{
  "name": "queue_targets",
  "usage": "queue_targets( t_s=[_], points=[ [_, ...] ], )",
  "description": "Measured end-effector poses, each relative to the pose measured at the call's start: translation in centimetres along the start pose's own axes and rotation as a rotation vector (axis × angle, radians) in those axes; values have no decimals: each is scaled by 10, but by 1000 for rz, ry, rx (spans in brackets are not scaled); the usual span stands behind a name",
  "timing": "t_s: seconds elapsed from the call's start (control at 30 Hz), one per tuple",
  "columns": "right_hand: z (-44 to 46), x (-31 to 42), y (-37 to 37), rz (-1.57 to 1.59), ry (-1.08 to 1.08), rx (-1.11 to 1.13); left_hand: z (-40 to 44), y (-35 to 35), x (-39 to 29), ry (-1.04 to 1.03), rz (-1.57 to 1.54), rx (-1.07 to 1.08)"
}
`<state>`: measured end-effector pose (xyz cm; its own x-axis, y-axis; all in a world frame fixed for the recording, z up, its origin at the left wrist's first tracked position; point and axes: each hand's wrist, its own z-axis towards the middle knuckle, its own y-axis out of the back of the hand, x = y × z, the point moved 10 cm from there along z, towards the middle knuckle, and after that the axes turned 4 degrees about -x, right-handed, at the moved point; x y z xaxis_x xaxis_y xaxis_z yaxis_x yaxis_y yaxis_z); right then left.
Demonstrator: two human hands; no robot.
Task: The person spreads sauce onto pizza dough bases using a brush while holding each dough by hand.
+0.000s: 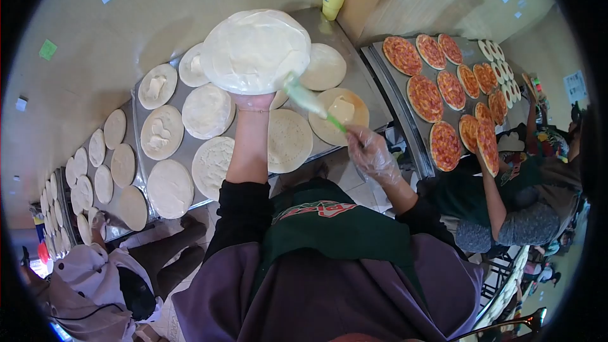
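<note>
My left hand (254,102) supports a round pizza base (253,50) from below, raised over the table, its fingers mostly hidden underneath. A white spread coats nearly all of the base's top. In a clear plastic glove, my right hand (372,154) is closed around the green handle of a spatula (307,98), whose pale head touches the base's lower right edge. Beneath the spatula lies another pizza base (347,116) with a dollop of white spread in its middle. A plain pizza base (289,141) rests just right of my left forearm.
Several bases, some spread with white, cover the metal table (316,22). At its back corner stands a yellow cup (334,0). Red-sauced pizzas (425,98) fill the right table, where a co-worker's hand holds one up. Another person (95,278) works at left.
</note>
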<state>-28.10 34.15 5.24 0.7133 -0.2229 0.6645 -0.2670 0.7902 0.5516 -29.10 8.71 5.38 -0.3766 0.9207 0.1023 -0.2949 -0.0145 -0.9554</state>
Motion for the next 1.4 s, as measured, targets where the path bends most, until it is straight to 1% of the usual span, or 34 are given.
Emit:
queue_targets(
  t_s=[0.03, 0.07, 0.13, 0.17, 0.23, 0.27, 0.33, 0.37, 0.43, 0.47, 0.53, 0.57, 0.63, 0.67, 0.73, 0.77, 0.8, 0.83, 0.87, 0.9, 0.93, 0.97, 1.03, 1.07, 1.13, 1.17, 1.2, 1.23, 1.27, 1.3, 1.33, 1.37, 1.4],
  points=[
    [-5, 9, -6, 8, 64, 53, -1, -1, -4, -23, 13, 26],
    [-5, 12, -5, 7, 62, 51, -1, -3, -7, -45, 26, 52],
    [-3, 8, -9, 69, -81, 149, 2, 2, -8, -40, 35, 13],
    [-1, 6, -9, 68, -85, 148, 2, 4, -8, -38, 46, -18],
    [8, -14, 6, 10, -215, 10, -1, 3, -2, -11, 62, -23],
    [15, -14, 8, 9, -217, 8, -2, 4, 2, 14, 79, -29],
    [22, -23, 11, -6, -356, 3, -4, 3, 6, 41, 47, -11],
    [20, -23, 9, -7, -356, -1, -4, 1, 9, 66, 16, 7],
    [15, -4, 6, -47, -194, -37, -5, 2, 8, 50, 37, 3],
    [10, 1, 4, -48, -191, -37, -6, 5, 6, 32, 57, -3],
    [-1, 23, -9, 4, -92, 56, -9, 16, 2, -10, 62, 17],
    [-5, 27, -11, 1, -94, 54, -10, 16, 0, -49, 68, 40],
    [-13, 42, -26, 133, -19, 157, -11, 24, -2, -59, 93, 13],
    [-12, 44, -24, 132, -20, 154, -12, 27, -2, -72, 119, -14],
    [-8, 39, -23, 93, -118, 186, -15, 33, -3, -95, 168, -67],
    [-5, 40, -19, 90, -120, 182, -16, 33, -3, -107, 194, -93],
    [0, 31, -6, 68, -196, 103, -17, 30, -2, -103, 193, -92],
    [2, 20, 6, 46, -272, 25, -18, 24, 3, -34, 111, -51],
    [5, 14, 12, 44, -273, 24, -20, 17, 8, 33, 28, -10],
    [8, 2, 23, 22, -321, -9, -20, 18, 6, 34, 27, -10],
    [8, -8, 32, 1, -370, -43, -22, 22, 5, 38, 94, -31],
    [11, -11, 36, 2, -372, -43, -23, 25, 5, 43, 162, -51],
    [16, -15, 42, -41, -393, -31, -24, 23, 8, 74, 140, -29],
    [13, -20, 41, -37, -393, -33, -24, 21, 10, 102, 117, -6],
    [8, -8, 32, -154, -166, 20, -20, 18, 11, 104, 81, 22],
    [5, -5, 31, -155, -159, 21, -18, 16, 11, 104, 38, 48],
    [1, 6, 22, -111, -88, 98, -16, 20, 10, 98, 38, 54],
    [2, 14, 14, -64, -25, 179, -8, 37, 2, 30, 104, -62],
    [3, 15, 14, -63, -22, 182, -5, 47, -5, -36, 170, -174],
    [5, 15, 14, -1, -39, 198, -1, 47, -4, -37, 171, -173],
    [7, 14, 15, 60, -58, 213, 1, 38, 3, 15, 91, -74],
    [10, 2, 22, 32, -148, 189, 3, 27, 12, 69, 11, 22],
    [12, -5, 26, 30, -151, 185, 5, 26, 17, 74, 10, 21]
  ],
)
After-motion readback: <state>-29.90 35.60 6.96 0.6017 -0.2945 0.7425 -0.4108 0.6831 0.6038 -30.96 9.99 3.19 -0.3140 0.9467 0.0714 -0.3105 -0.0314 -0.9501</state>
